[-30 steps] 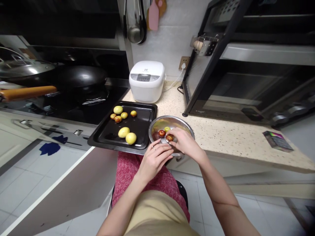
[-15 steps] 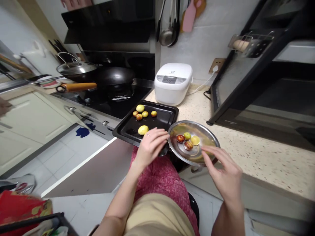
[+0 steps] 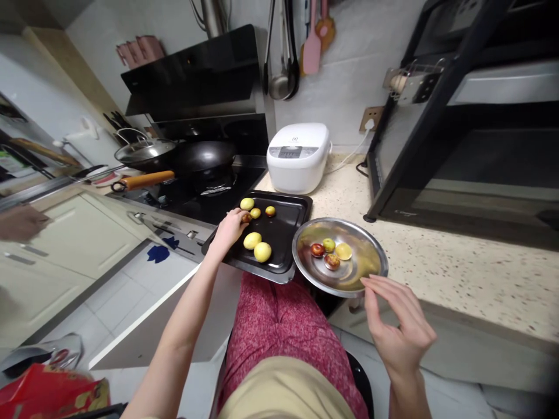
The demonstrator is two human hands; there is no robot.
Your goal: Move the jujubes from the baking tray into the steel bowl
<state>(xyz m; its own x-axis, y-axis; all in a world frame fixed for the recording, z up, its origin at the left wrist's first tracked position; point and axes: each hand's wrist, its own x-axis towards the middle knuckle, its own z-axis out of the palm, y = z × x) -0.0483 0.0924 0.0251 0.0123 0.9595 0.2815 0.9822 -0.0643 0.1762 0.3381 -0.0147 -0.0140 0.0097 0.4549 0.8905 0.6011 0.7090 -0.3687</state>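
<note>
Your left hand [image 3: 230, 230] has moved from the tray's edge beside the bowl to the tray's far left, and your right hand [image 3: 404, 326] has shifted outward to the bowl's near-right rim. The left one is curled palm down, fingertips touching a small reddish-brown fruit [image 3: 247, 218]; you hide part of it, so I cannot tell whether it is gripped. Your right thumb and fingers come close together at the rim, and I cannot tell whether they pinch it; resting there would help steady the bowl. Around your left fingers lie two small fruits, one greenish-yellow [image 3: 255, 213] and one golden-brown [image 3: 270, 212], with three larger yellow fruits [image 3: 262, 252] also on the black tray [image 3: 283, 233], whose raised edge probably keeps round things from rolling off. Just right of it stands the steel bowl [image 3: 367, 262], its sloping wall likely keeping four pieces gathered: red [image 3: 317, 250], green [image 3: 329, 244], brown-red [image 3: 332, 262] and yellow [image 3: 343, 251]. Both vessels sit at the counter's front, presumably for short reach. Farther back, the white rice cooker [image 3: 297, 160] leaves you that front strip.
</note>
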